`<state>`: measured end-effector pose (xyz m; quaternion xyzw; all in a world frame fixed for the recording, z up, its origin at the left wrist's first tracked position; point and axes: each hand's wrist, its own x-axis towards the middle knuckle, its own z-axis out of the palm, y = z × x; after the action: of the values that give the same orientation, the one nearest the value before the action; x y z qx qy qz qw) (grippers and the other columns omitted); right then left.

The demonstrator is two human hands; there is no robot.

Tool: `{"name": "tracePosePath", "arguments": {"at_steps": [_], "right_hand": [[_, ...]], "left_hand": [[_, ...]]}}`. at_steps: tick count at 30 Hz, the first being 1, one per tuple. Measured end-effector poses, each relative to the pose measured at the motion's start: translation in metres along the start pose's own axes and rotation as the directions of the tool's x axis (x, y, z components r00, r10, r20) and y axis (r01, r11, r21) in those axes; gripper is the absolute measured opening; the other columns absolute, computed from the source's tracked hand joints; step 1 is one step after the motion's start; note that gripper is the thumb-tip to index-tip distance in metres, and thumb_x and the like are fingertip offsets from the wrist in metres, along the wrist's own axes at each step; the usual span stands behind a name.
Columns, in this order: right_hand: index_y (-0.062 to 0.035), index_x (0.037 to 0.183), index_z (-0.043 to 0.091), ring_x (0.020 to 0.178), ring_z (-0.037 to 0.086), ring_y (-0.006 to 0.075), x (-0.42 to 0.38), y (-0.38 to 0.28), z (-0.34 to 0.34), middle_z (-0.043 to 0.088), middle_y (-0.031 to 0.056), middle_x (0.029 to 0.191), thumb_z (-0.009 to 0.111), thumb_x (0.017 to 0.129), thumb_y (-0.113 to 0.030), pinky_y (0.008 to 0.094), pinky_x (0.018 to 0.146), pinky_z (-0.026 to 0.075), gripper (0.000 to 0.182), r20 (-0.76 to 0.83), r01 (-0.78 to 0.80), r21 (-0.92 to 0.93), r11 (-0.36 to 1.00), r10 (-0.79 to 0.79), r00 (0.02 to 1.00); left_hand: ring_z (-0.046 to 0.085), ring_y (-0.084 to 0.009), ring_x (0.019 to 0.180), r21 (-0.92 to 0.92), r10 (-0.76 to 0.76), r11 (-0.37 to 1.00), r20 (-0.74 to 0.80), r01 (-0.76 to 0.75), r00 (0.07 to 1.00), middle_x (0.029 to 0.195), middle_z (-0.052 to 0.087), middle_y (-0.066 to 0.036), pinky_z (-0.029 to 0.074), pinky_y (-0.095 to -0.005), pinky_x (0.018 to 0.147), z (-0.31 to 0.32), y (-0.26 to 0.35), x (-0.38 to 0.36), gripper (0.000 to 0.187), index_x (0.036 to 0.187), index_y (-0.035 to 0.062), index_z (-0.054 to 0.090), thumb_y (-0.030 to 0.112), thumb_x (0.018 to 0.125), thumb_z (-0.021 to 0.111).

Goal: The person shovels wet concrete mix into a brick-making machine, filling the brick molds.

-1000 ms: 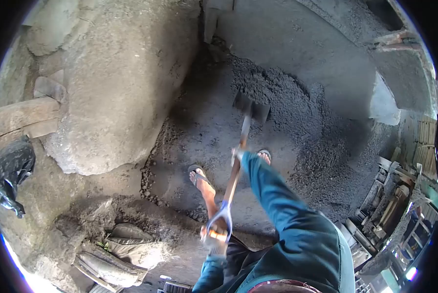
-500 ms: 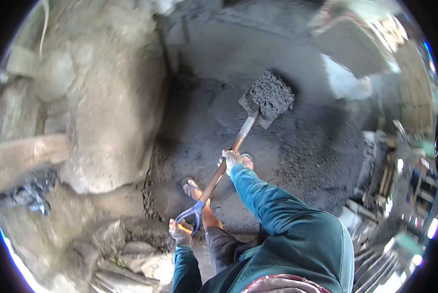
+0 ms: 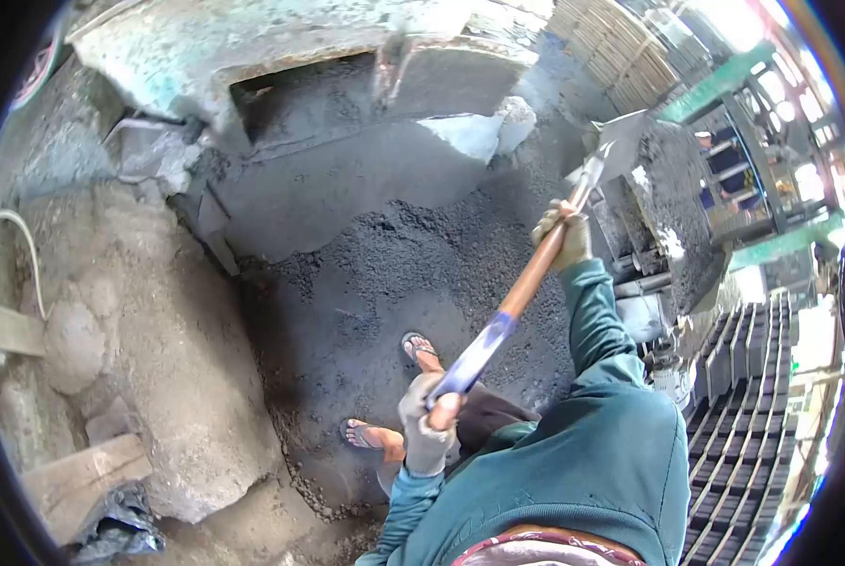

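Both hands wear gloves and grip one shovel, its wooden shaft (image 3: 532, 274) slanting up to the right. My left hand (image 3: 426, 424) is wrapped round the blue grip end, low and close to my body. Farther up, my right hand (image 3: 564, 236) closes around the shaft just below the metal socket. The shovel blade (image 3: 619, 146) is raised at the upper right, tilted, beside a heap of dark grey material (image 3: 670, 179). Loose grey mix (image 3: 394, 250) covers the ground ahead of my sandalled feet.
A large earthen block (image 3: 168, 349) rises on the left. Ahead stands a weathered wall (image 3: 177, 42) with a dark opening. On the right are racks of dark slats (image 3: 738, 424) and a green beam (image 3: 724, 85). A person (image 3: 724, 165) shows partly beyond the frame there.
The shovel has swung from the ground ahead up to the right, and its blade no longer shows the grey load on top. My view and body have turned right.
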<state>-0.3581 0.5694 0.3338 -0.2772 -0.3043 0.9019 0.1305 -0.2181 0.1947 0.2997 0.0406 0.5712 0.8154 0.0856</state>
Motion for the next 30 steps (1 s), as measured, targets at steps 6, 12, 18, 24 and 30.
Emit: {"name": "tracePosePath", "arguments": {"at_steps": [6, 12, 18, 24, 30], "right_hand": [[-0.0113, 0.093, 0.053, 0.062, 0.055, 0.0225, -0.017, 0.293, -0.055, 0.054, 0.0032, 0.075, 0.057, 0.088, -0.004, 0.0437, 0.057, 0.054, 0.01, -0.357, -0.427, -0.489, 0.761, 0.272, 0.894], [-0.0064, 0.094, 0.062, 0.069, 0.067, 0.0247, -0.142, 0.576, -0.266, 0.065, 0.0093, 0.074, 0.069, 0.08, 0.0, 0.0432, 0.059, 0.055, 0.017, -0.305, -0.11, -0.946, -0.305, 0.723, 0.62], [-0.0055, 0.089, 0.07, 0.077, 0.072, 0.0294, -0.12, 0.697, -0.377, 0.071, 0.0112, 0.08, 0.067, 0.087, -0.029, 0.0463, 0.069, 0.057, 0.023, -0.321, -0.12, -0.934, -0.337, 0.641, 0.697], [-0.0102, 0.079, 0.054, 0.05, 0.059, 0.0247, 0.082, 0.649, -0.178, 0.056, 0.0082, 0.062, 0.066, 0.087, -0.011, 0.0423, 0.045, 0.051, 0.014, -0.452, -0.687, -0.725, 0.059, 0.711, 0.539], [-0.0099, 0.084, 0.052, 0.049, 0.056, 0.026, 0.055, 0.617, -0.164, 0.052, 0.0088, 0.063, 0.061, 0.089, -0.008, 0.0458, 0.046, 0.05, 0.011, -0.446, -0.749, -0.653, 0.113, 0.742, 0.5]], "left_hand": [[0.053, -0.0145, 0.051, -0.828, -0.786, 0.543, -0.443, 0.14, 0.432, 0.06, 0.055, -0.001, 0.045, -0.0279, 0.049, -0.135, -0.127, -0.163, 0.046, 0.082, 0.0126, 0.06, 0.055, 0.097, 0.052], [0.035, -0.0137, 0.049, -0.774, -0.775, 0.629, -0.632, 0.073, -0.019, 0.053, 0.033, 0.004, 0.032, -0.0339, 0.05, -0.117, -0.145, -0.392, 0.06, 0.068, 0.0212, 0.046, 0.076, 0.093, 0.041], [0.041, -0.0163, 0.058, -0.79, -0.775, 0.601, -0.54, -0.119, -0.328, 0.065, 0.044, 0.003, 0.038, -0.0418, 0.06, -0.1, -0.207, -0.351, 0.059, 0.073, 0.0173, 0.049, 0.073, 0.092, 0.044], [0.039, -0.0161, 0.05, -0.747, -0.792, 0.611, -0.575, -0.261, -0.206, 0.056, 0.042, 0.003, 0.034, -0.034, 0.051, -0.102, -0.219, -0.113, 0.059, 0.07, 0.0157, 0.048, 0.069, 0.095, 0.045], [0.042, -0.0155, 0.046, -0.708, -0.716, 0.697, -0.695, -0.114, -0.066, 0.053, 0.042, 0.002, 0.039, -0.0323, 0.049, -0.112, -0.201, -0.153, 0.06, 0.07, 0.0125, 0.052, 0.067, 0.095, 0.047]]}}
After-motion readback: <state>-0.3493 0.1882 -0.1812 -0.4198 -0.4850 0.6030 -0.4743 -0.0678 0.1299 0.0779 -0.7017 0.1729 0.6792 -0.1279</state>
